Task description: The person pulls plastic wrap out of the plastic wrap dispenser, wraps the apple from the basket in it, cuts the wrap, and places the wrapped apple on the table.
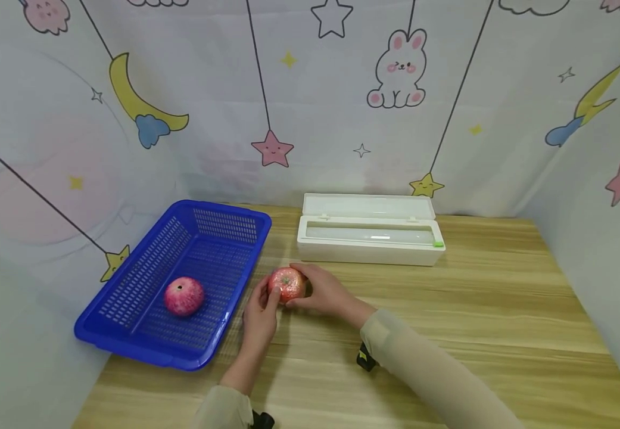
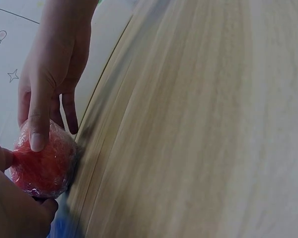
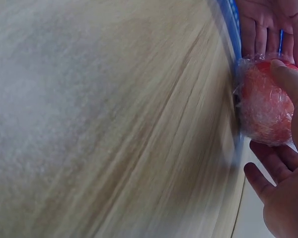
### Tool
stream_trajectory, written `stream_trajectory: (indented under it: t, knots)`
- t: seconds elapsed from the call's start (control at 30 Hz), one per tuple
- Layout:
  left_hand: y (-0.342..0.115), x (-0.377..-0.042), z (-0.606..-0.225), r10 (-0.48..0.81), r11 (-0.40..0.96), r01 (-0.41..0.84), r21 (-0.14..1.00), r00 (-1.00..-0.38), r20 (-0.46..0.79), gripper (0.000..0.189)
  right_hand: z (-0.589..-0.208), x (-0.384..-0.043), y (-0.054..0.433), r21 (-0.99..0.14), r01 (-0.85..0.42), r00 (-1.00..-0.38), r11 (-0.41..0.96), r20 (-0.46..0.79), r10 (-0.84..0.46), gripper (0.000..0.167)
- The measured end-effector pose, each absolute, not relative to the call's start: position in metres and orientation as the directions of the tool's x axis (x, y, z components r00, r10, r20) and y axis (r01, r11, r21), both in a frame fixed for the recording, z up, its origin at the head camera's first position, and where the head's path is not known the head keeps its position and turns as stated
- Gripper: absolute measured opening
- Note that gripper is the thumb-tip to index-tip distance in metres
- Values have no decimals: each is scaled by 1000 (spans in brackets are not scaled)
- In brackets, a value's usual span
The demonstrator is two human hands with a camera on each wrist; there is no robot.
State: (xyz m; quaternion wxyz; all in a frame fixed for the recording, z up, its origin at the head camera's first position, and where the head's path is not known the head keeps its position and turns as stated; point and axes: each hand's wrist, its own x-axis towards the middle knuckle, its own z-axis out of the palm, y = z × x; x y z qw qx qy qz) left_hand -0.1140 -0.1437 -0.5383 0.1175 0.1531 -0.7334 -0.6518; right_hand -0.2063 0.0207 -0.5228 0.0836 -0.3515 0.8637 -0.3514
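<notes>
A red apple [image 1: 287, 282] in crinkled clear plastic film is held between both hands, in front of the white box and beside the blue basket. My left hand [image 1: 260, 319] grips it from the left, with the thumb on its near side. From the right, my right hand [image 1: 329, 292] holds it between thumb and fingers. Shiny folds of film cover the apple [image 2: 43, 161] in the left wrist view. In the right wrist view a thumb presses on the wrapped apple [image 3: 265, 101], and loose film sticks out at its edge.
A blue plastic basket [image 1: 243, 292] on the left holds one pinkish-red round fruit [image 1: 183, 296]. Behind the hands stands a long white box [image 1: 368, 253] with its lid raised and a small green piece at its right end. Printed cloth walls surround the wooden table [image 1: 481, 310].
</notes>
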Motion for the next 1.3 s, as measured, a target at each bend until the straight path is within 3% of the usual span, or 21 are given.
stream_trajectory:
  t: [0.47,0.8,1.13,1.3]
  knots:
    - [-145,-86,-520,-295,174,-113,978,-954,-58,65,-518,-201,21,-658,-566,-718,497,97,-690,99]
    - [-137,-50,-500,-216,458,-49,887,-975,58,71,-509,-198,43,-666,-540,-736,514,77,-673,101]
    - [-123,-72,-487,-103,641,165,750,-950,296,71,-487,-193,86,-643,-512,-774,570,58,-631,91]
    - [-116,-91,-477,-43,671,194,716,-953,299,71,-479,-191,108,-619,-502,-796,604,57,-603,87]
